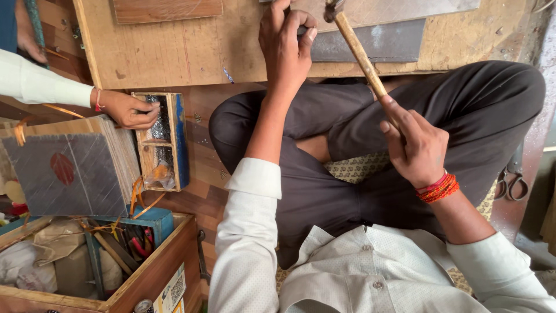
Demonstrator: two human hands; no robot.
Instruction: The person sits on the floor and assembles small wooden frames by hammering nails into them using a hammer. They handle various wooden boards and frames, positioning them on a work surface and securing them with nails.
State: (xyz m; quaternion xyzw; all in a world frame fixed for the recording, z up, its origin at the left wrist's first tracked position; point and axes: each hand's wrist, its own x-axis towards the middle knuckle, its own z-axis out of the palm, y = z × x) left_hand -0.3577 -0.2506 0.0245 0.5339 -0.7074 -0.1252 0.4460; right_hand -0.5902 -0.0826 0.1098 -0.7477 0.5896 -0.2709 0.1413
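The person sits cross-legged before a low wooden work board (174,52). The right hand (414,145) is closed fully round the lower end of a wooden-handled hammer (360,55); the handle slants up and away over the board, its metal head at the top edge of the view, just beside the left hand. The left hand (285,46) rests on the board with fingers curled and pinched on something small against a grey metal sheet (382,42); what it pinches is hidden by the fingers.

Judgement: the hammer is head-heavy and rigid, the bare wood handle giving a dry, sure hold; the grip near the handle's end suits swinging, though it places the left fingertips close to the strike point. The sheet looks thin, stiff and sharp-edged, best steadied flat.

To the left, another person's hand (130,109) reaches into a small open wooden box (162,142). A wooden tool crate (156,272) stands below it; scissors (509,182) lie on the floor at right.
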